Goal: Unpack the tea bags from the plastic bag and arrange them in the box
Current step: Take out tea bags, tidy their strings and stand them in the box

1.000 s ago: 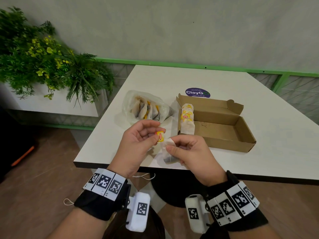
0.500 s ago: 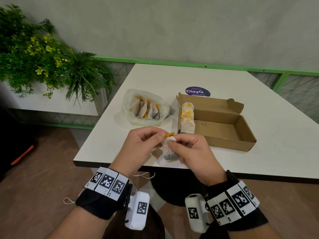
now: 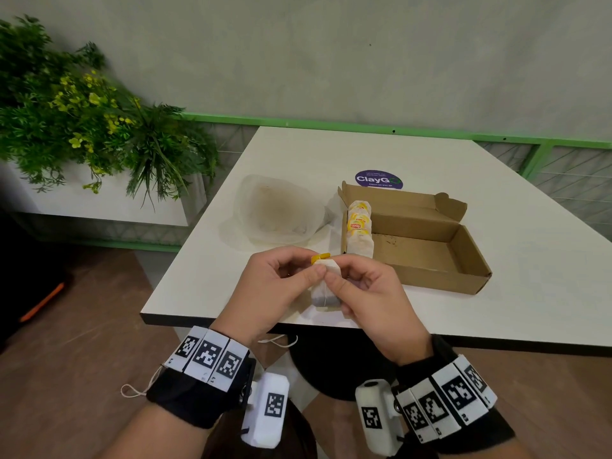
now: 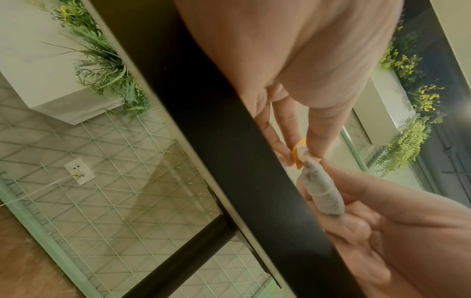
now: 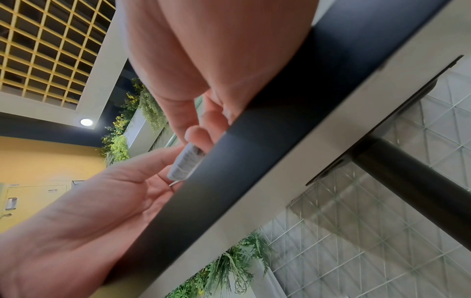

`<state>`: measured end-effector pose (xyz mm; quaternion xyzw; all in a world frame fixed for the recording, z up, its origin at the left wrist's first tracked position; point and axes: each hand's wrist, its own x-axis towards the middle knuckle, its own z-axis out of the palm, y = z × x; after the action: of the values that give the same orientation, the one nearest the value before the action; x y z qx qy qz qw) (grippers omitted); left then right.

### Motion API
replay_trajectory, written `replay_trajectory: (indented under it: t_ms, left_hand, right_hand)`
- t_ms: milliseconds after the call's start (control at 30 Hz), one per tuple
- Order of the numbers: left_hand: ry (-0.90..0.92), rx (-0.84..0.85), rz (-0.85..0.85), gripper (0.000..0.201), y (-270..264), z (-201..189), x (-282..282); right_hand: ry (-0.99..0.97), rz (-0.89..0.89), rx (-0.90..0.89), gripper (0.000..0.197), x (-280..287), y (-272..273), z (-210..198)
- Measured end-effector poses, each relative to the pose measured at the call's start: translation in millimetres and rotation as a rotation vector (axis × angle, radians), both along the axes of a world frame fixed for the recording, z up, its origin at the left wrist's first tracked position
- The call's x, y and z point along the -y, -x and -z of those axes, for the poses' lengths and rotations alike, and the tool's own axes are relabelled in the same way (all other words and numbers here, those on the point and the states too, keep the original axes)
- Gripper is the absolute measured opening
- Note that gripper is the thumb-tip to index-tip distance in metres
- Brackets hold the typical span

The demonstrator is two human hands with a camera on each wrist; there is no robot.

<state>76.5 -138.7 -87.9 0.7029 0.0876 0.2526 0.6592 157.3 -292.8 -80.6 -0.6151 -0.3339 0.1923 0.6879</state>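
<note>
"ClayGo" is read on the purple sticker (image 3: 379, 179) beyond the hands; "Lipton" on a tea-bag tag (image 3: 355, 225).

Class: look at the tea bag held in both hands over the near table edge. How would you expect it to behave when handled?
The tea bag is probably very light: fingertip pinches from the left hand and right hand carry it. It looks soft, bulging at the bottom, so it likely flops. Its thin paper may tear under a hard grip.

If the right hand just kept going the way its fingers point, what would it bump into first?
Probably the left hand: the right hand points leftward, both pinching the same tea bag with fingertips nearly touching. Beyond lies the plastic bag, though depth is hard to judge.
</note>
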Motion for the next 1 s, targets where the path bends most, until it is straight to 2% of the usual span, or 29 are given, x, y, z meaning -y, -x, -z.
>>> replay_trajectory:
  t_ms: [333, 667, 800, 933, 1000]
  left_hand:
    - [-0.011, 0.021, 0.009, 0.011, 0.1, -0.6, 2.4]
    - [-0.025, 0.001, 0.031, 0.010, 1.3, -0.5, 3.6]
    - [-0.045, -0.014, 0.023, 0.011, 2.1, -1.6, 2.1]
    - [0.013, -0.011, 0.027, 0.015, 2.5, -0.6, -1.1]
    - [0.013, -0.014, 0.033, 0.013, 2.2, -0.6, -0.6]
  right_hand:
    - [-0.029, 0.087, -0.014, 0.009, -2.1, -1.0, 5.9]
    - [-0.036, 0.080, -0.033, 0.016, -3.5, -2.0, 6.0]
    - [-0.016, 0.074, -0.011, 0.011, -3.4, -1.4, 5.3]
    - [-0.026, 0.081, 0.012, 0.002, -1.4, -0.7, 5.0]
    - [-0.025, 0.086, 0.031, 0.007, -0.8, -0.4, 6.1]
